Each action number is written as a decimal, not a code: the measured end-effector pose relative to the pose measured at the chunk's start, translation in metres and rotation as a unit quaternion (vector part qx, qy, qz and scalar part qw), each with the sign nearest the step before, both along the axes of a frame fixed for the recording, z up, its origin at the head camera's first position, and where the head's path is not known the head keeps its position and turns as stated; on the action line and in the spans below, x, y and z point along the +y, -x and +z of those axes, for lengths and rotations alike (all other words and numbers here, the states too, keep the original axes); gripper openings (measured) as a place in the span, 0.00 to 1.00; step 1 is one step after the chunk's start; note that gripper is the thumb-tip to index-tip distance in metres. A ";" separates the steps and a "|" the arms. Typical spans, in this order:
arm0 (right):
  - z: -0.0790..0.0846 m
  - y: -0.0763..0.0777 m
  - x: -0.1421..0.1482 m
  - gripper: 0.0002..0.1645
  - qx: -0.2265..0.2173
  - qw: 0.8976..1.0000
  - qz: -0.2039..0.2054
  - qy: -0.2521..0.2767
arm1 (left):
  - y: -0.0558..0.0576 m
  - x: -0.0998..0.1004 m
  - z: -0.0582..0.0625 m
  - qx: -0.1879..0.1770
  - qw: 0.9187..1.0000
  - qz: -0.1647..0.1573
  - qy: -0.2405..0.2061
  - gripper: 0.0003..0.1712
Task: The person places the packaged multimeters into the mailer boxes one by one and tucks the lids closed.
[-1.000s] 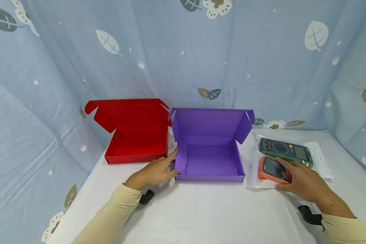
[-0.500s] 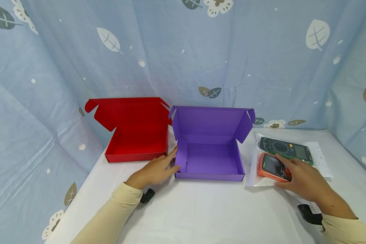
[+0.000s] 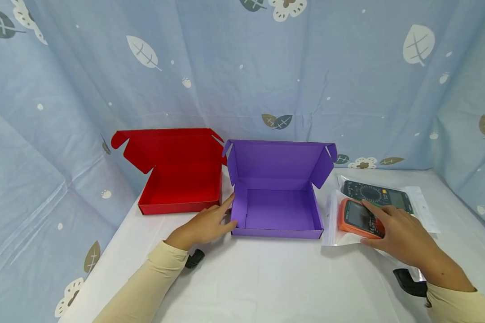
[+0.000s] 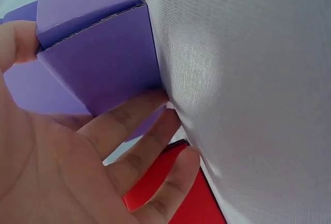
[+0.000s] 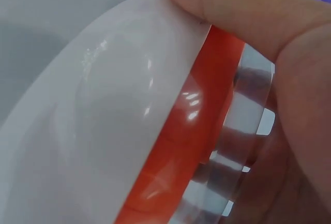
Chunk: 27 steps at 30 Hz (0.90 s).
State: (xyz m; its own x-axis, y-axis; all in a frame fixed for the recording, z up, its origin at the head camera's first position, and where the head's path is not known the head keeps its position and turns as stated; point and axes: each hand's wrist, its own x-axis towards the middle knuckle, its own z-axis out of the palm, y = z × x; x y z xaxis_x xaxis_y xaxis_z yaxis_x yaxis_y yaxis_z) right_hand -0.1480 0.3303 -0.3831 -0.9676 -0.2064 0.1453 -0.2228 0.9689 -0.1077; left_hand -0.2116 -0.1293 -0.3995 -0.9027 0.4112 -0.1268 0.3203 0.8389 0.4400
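In the head view, my left hand (image 3: 204, 228) touches the left side of an open purple cardboard box (image 3: 280, 233). The left wrist view has its fairly straight fingers along the outer wall of the box (image 4: 103, 61) and the thumb at the upper edge. At the right, my right hand (image 3: 404, 235) grips an orange multimeter (image 3: 357, 220) inside a clear plastic bag (image 3: 330, 224). Close up, the thumb presses the bag against the orange side of the multimeter (image 5: 181, 110); the fingers show dimly through the plastic.
A red cardboard box (image 3: 174, 209) stands lid up, left of the purple one. Behind the orange meter lies a green bagged multimeter (image 3: 377, 194), partly covered by the right hand. A blue patterned curtain (image 3: 242, 80) closes off the back of the white table (image 3: 266, 282).
My right hand has shifted slightly left with the bagged orange multimeter, and the bag's left edge has come nearer the purple box. The left hand has stayed almost still.
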 end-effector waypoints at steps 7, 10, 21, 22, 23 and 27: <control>0.006 -0.003 -0.008 0.67 -0.007 1.000 -0.008 -0.002 | 0.000 -0.001 0.000 0.001 1.000 -0.007 -0.012 0.50; 0.008 -0.005 -0.011 0.68 -0.011 1.000 -0.015 -0.001 | 0.000 -0.001 0.001 -0.003 1.000 -0.005 -0.013 0.49; 0.015 -0.012 -0.023 0.68 0.002 1.000 -0.008 0.001 | -0.001 -0.003 0.001 -0.008 1.000 -0.014 -0.018 0.53; 0.015 -0.012 -0.025 0.67 0.004 1.000 -0.007 0.001 | -0.001 -0.003 0.001 -0.009 1.000 -0.014 -0.016 0.53; 0.016 -0.013 -0.026 0.67 0.007 1.000 -0.004 0.002 | -0.002 -0.003 0.002 -0.010 1.000 -0.014 -0.015 0.53; 0.018 -0.015 -0.031 0.67 0.017 1.000 0.007 0.005 | -0.002 -0.003 0.003 -0.014 1.000 -0.013 -0.017 0.55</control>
State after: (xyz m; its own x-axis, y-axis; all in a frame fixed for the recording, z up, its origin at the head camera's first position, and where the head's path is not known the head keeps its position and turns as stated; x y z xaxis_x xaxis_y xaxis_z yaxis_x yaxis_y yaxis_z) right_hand -0.1325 0.2995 -0.3650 -0.9594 -0.2174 0.1796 -0.2392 0.9647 -0.1099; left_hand -0.2099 -0.1326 -0.3967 -0.8879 0.4392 -0.1370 0.3295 0.8149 0.4769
